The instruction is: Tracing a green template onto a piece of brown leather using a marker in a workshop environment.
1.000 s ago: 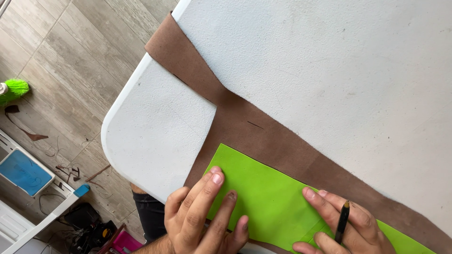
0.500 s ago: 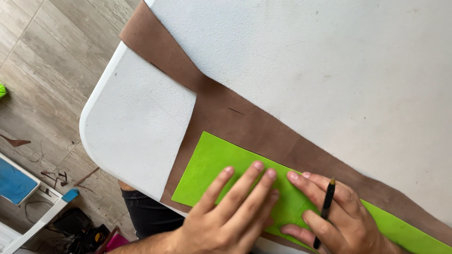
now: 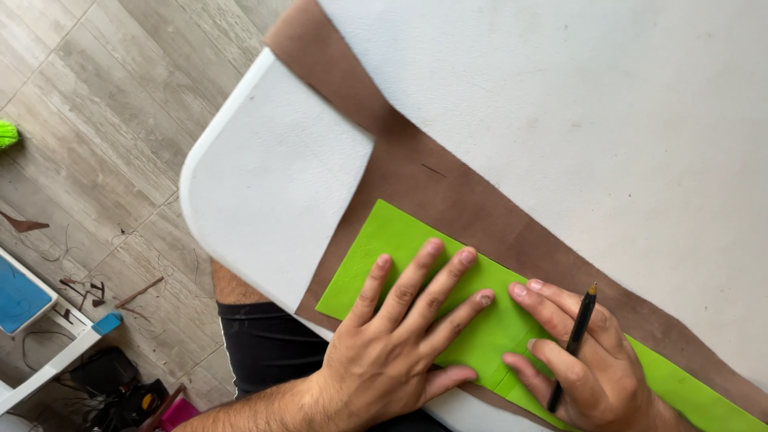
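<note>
Head view: the left hand [image 3: 404,336] lies flat, fingers spread, pressing the green sheet [image 3: 400,248] down at lower centre of the frame. Just right of it, the right hand [image 3: 588,360] is closed around a black pencil [image 3: 572,344], held between the fingers with its tip pointing up toward the sheet's far edge; two fingers also rest on the green. The two hands sit close together but do not touch.

The green sheet lies on a brown strip [image 3: 448,188] that runs diagonally from top centre to the lower right, across the white worktop [image 3: 264,184]. To do this well, I judge the flat hand should keep even pressure so the green cannot slide on the brown, with the pencil kept tight against the green edge and held steeply. At left, the wood-look floor [image 3: 96,96] shows scraps.
</note>
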